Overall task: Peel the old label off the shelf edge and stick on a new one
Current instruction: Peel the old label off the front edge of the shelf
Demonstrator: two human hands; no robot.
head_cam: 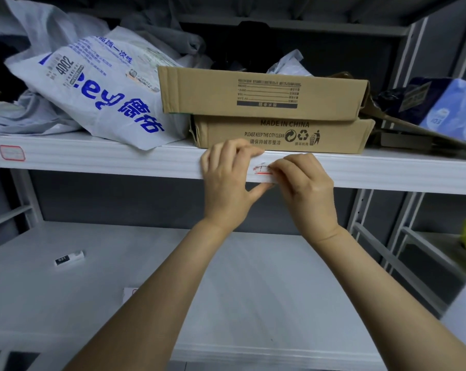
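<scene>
Shelf edge, label lengthwise along it

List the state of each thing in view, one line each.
middle label: on shelf edge, pinched at its right end.
left hand: grips shelf edge.
right hand: pinches middle label.
far-left label: stuck flat, untouched.
upper cardboard box: stacked on lower cardboard box.

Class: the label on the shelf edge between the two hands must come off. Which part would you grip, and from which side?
Best grip: probably its right end, coming from the right. The label lies flat on the shelf edge, so only an end can be lifted; the right hand pinches there while the left hand holds the edge.
</scene>
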